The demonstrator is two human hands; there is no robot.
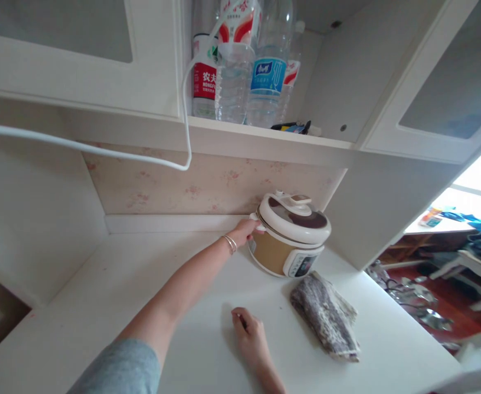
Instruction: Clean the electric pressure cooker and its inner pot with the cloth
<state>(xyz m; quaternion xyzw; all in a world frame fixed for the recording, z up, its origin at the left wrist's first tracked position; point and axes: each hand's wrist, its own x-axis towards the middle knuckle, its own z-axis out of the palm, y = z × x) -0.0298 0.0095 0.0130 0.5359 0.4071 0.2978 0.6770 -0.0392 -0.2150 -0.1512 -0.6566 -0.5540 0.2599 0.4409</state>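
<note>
My left hand (246, 229) reaches far forward, its fingers wrapped round the side handle of an electric pressure cooker (271, 253). The cooker has a gold body, a white lid with a dark top, and a control panel facing front right. Its lid is on, and the cooker stands near the back of the white counter (142, 306). Loosely curled into a fist, my right hand (250, 334) is low over the counter in front, with nothing visible in it. To its right lies a folded grey-and-white cloth (326, 317), just in front of the cooker.
An overhead cabinet shelf (232, 131) holds several plastic water bottles (267, 76) and small items. A white cable (133, 157) hangs across the upper left. A cabinet side panel (371, 202) rises right of the cooker. Metal pots (412, 295) are on the floor beyond the counter's right edge.
</note>
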